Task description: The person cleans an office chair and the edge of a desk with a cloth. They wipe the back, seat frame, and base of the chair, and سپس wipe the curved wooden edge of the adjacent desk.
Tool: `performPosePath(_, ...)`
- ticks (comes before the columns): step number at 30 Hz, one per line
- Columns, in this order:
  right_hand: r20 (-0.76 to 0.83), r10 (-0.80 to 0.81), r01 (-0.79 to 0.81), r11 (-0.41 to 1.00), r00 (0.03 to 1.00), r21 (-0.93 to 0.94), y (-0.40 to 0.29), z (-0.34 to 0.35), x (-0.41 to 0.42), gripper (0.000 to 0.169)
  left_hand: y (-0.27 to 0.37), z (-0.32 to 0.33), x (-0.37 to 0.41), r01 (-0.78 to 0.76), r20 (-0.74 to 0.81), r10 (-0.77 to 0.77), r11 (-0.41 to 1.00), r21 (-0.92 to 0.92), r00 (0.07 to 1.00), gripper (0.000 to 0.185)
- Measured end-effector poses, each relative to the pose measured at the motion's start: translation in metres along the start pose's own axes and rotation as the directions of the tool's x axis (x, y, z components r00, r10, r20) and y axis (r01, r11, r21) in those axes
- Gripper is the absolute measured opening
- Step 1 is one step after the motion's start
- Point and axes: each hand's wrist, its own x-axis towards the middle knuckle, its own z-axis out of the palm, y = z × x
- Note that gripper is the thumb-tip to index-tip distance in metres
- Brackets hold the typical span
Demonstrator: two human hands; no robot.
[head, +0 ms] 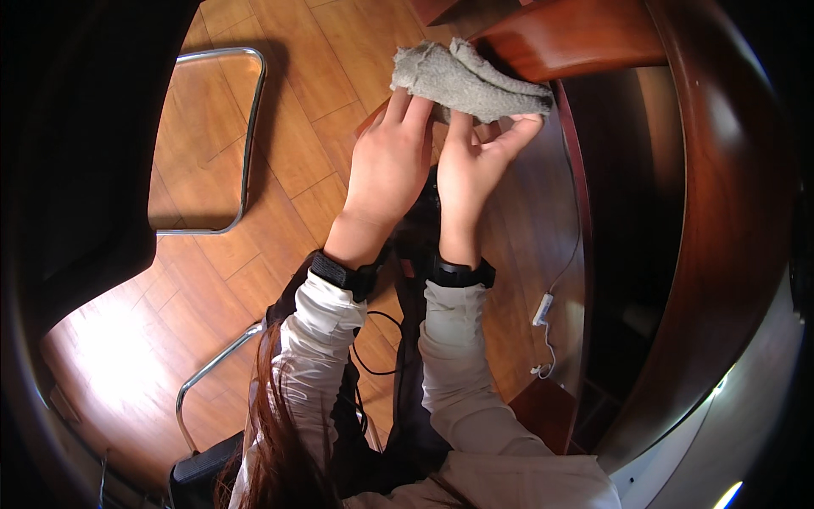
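Note:
A grey terry cloth (467, 83), folded over on itself, is held up in front of me near the top of the view. My left hand (391, 159) grips its left lower edge, with the fingertips hidden under the fabric. At the cloth's right end, my right hand (480, 156) pinches the edge between thumb and fingers. Behind the cloth, the curved end of a glossy reddish-brown wooden table (572, 41) shows; whether the cloth touches it I cannot tell. Both wrists wear black bands.
Wood-plank flooring (305, 127) lies below. A chrome chair frame (254, 127) stands at the left, beside a large black surface. On the right, the wooden table edge (712, 254) curves down past a dark recess. A white power strip (542, 310) with a cable lies near it.

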Motion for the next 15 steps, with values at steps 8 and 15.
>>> performPosePath(8,-0.024,0.007,-0.004,0.995,1.000,0.104,0.001,-0.005,-0.002,0.045,0.006,-0.004,0.000,-0.085,-0.065,0.084,0.996,-0.007,0.994,0.028)
performPosePath(15,-0.222,-0.262,0.273,0.962,0.939,0.021,-0.065,-0.021,0.019,0.048,0.045,-0.013,0.002,-0.393,-0.101,0.380,0.893,-0.219,0.920,0.044)
